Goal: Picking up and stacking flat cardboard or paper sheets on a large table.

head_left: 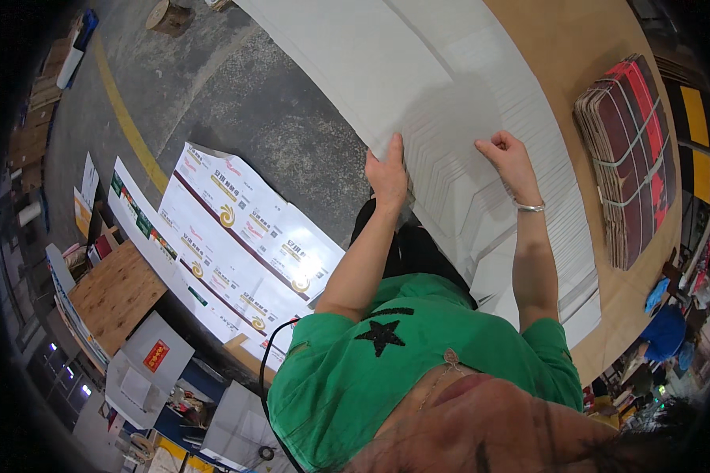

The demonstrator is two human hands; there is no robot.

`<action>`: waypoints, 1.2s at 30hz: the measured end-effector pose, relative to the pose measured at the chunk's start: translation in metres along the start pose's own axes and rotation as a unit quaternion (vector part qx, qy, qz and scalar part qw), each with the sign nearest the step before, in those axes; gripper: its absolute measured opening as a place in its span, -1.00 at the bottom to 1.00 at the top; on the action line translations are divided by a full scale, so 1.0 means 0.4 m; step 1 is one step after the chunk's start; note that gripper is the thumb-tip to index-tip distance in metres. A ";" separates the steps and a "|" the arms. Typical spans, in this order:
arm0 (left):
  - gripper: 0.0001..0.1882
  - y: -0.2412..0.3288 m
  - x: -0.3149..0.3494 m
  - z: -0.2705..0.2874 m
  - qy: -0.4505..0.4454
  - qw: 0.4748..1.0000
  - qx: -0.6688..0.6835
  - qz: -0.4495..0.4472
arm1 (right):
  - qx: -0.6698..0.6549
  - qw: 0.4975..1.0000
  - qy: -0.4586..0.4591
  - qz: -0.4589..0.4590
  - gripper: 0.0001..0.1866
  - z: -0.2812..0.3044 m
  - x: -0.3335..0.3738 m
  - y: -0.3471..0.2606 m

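Observation:
A wide stack of white sheets (442,213) lies fanned out before me, its overlapping edges showing as many thin lines. My left hand (386,177) is at the stack's left edge. Its thumb lies stretched along the top, and the fingers bend round the outer side, partly hidden, closed on the edge of the sheets. Over the middle of the stack, my right hand (513,164) has its fingers curled and its thumb pointing left. Nothing shows between them. A silver bangle (528,206) circles that wrist.
Brown board (560,47) extends under and right of the sheets. A strapped bundle of dark red cardboard pieces (627,162) stands on it. To the left are printed white sheets (237,213), a plywood board (118,296) and grey floor (276,94) with a yellow line.

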State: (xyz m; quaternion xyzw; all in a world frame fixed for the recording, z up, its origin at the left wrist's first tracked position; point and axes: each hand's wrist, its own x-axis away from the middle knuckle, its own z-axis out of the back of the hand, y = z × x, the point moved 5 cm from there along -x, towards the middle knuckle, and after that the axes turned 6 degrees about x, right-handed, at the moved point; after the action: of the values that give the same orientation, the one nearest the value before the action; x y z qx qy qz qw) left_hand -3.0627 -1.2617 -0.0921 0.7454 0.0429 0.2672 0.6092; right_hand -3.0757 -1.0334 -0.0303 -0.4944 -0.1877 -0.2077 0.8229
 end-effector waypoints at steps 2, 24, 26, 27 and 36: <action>-0.52 -0.003 -0.003 -0.001 -0.002 1.000 -0.001 -0.009 | -0.011 1.000 -0.005 0.010 -0.75 0.003 -0.006 0.012; -0.43 -0.008 0.000 0.000 0.033 0.999 -0.009 -0.033 | -0.036 0.999 -0.024 0.033 -0.69 0.001 -0.045 0.043; -0.42 -0.003 0.002 -0.003 0.035 0.999 -0.011 -0.034 | -0.035 0.999 -0.015 0.027 -0.69 -0.004 -0.040 0.023; -0.42 -0.001 0.003 -0.003 0.037 0.999 -0.013 -0.035 | -0.034 0.999 -0.005 0.021 -0.69 -0.005 -0.039 0.019; -0.43 -0.003 -0.001 -0.011 0.020 0.999 0.024 -0.034 | -0.011 0.997 -0.036 0.066 -0.67 -0.008 -0.070 0.036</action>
State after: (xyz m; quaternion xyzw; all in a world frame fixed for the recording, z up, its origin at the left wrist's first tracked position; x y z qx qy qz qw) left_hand -3.0648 -1.2576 -0.0927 0.7526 0.0871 0.2601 0.5987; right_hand -3.0914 -1.0258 -0.0566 -0.5219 -0.1822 -0.1371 0.8220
